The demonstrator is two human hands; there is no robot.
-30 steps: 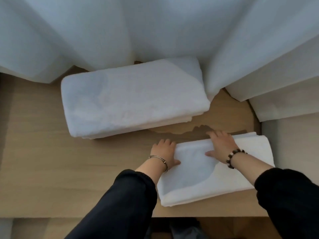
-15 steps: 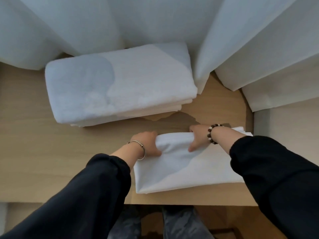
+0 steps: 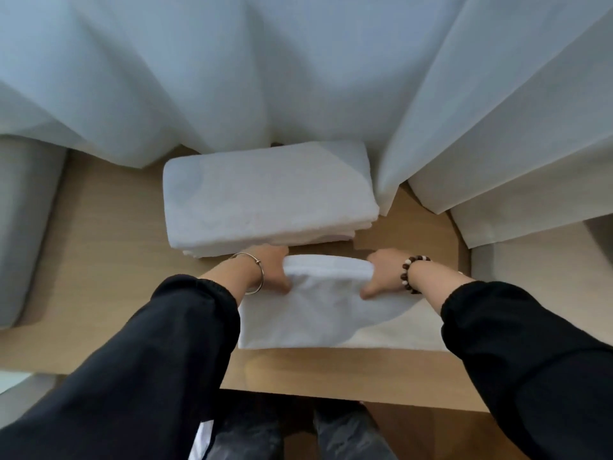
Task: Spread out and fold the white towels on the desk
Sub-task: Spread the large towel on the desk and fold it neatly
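- Left hand [image 3: 270, 272] grips the far edge of the white towel [image 3: 325, 310], thumb on top.
- Right hand [image 3: 381, 275] grips likewise; its fingers are hidden, probably curled underneath.
- Both arms [image 3: 166, 343] stretch forward.

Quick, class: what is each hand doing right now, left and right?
Left hand: closed, gripping the far edge of the towel.
Right hand: closed, gripping the same edge.

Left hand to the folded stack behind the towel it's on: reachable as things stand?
Probably yes. The left hand sits right by the stack, at its near edge, with nothing between them. But it grips the near towel, so it would have to let go first.
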